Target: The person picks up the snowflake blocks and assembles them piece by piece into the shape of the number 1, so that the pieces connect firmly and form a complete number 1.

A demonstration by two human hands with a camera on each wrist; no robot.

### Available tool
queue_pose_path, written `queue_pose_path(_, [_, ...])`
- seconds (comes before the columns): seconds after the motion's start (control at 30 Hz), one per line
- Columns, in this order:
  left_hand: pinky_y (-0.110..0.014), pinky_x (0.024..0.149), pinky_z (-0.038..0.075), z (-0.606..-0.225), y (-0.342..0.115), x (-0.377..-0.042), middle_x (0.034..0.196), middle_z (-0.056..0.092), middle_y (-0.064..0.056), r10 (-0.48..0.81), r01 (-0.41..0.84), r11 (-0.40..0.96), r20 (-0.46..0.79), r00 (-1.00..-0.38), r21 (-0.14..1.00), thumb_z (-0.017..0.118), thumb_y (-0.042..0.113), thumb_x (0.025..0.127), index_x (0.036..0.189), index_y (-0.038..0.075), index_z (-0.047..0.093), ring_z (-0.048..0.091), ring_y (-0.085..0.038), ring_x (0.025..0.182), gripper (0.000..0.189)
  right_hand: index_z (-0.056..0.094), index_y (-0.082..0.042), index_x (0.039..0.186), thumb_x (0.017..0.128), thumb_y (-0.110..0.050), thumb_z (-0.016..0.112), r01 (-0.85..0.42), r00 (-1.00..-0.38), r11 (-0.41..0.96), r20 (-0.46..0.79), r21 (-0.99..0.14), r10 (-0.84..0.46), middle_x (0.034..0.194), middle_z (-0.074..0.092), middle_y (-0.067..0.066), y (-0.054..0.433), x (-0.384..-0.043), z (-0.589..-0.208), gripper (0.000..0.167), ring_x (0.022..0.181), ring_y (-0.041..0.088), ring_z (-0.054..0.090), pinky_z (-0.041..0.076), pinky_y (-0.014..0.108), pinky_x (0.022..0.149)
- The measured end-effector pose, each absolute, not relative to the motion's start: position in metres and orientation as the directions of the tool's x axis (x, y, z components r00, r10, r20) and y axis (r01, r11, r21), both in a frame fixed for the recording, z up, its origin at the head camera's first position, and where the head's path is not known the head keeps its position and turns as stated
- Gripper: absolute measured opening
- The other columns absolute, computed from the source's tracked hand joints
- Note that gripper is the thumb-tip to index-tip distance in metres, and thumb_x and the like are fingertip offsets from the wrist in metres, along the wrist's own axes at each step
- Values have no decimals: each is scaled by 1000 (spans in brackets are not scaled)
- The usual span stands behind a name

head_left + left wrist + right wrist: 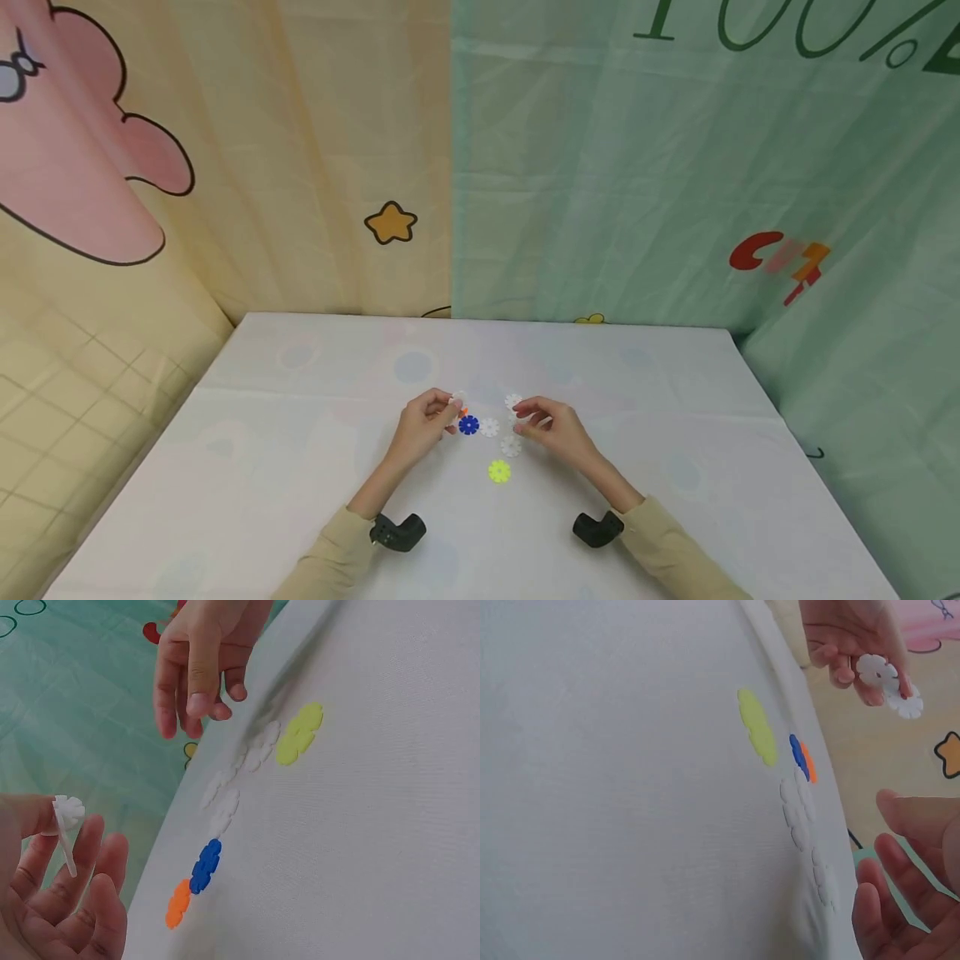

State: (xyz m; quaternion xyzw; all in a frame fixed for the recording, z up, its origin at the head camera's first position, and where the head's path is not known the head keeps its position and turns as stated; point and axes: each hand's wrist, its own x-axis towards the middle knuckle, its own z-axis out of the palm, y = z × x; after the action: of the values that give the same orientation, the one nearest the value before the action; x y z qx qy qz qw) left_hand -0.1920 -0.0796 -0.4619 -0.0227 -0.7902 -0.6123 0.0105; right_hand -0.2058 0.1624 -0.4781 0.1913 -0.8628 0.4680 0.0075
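Note:
My left hand (422,427) pinches two white flower-shaped discs (877,670) between thumb and fingers, above the table. They look joined at an angle, as the left wrist view also shows. Under that hand lie an orange flower disc (178,904) and, beside it, a blue one (468,425). My right hand (557,427) hovers with loosely bent fingers and nothing between them. Several white flower discs (489,427) lie flat near it, partly hidden by its fingers in the head view. Closest to me is a yellow-green flower disc (499,472).
The table (262,483) wears a pale cloth. A yellow curtain (322,167) and a green curtain (585,167) hang behind it. Black devices (399,532) sit at both wrists, by the beige sleeves (675,550).

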Motion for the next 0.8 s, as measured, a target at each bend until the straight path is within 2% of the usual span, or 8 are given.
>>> queue_pose_path(0.3, [-19,52,43,-460,-79,-191,91,72,-15,57,77,247,64,-996,966,62,19,94,112,3,64,67,-26,66,24,70,-8,105,79,-18,79,-294,-913,573,48,-765,-405,93,68,1,160,-201,-484,30,69,9,51,44,19,60])
queue_pose_path(0.53, [-19,53,43,-423,-73,-169,99,69,-27,79,83,222,67,-995,972,58,9,95,107,-7,62,66,-42,74,20,72,-7,104,78,-19,80,-306,-914,641,29,-704,-404,82,63,-2,155,-197,-485,30,66,8,47,39,18,57])
queue_pose_path(0.67, [-19,54,42,-423,-71,-170,100,69,-27,87,80,219,62,-994,973,58,9,95,105,-7,62,66,-41,73,18,74,-10,100,77,-18,80,-319,-913,673,24,-667,-408,75,57,-4,152,-196,-482,25,63,8,43,36,18,55])
queue_pose_path(0.8, [-20,54,43,-432,-68,-175,99,70,-25,76,75,234,59,-995,969,57,11,96,101,-5,62,68,-34,68,17,71,-12,93,76,-18,81,-318,-910,670,18,-670,-414,76,57,-3,150,-198,-480,21,63,8,45,37,19,55])
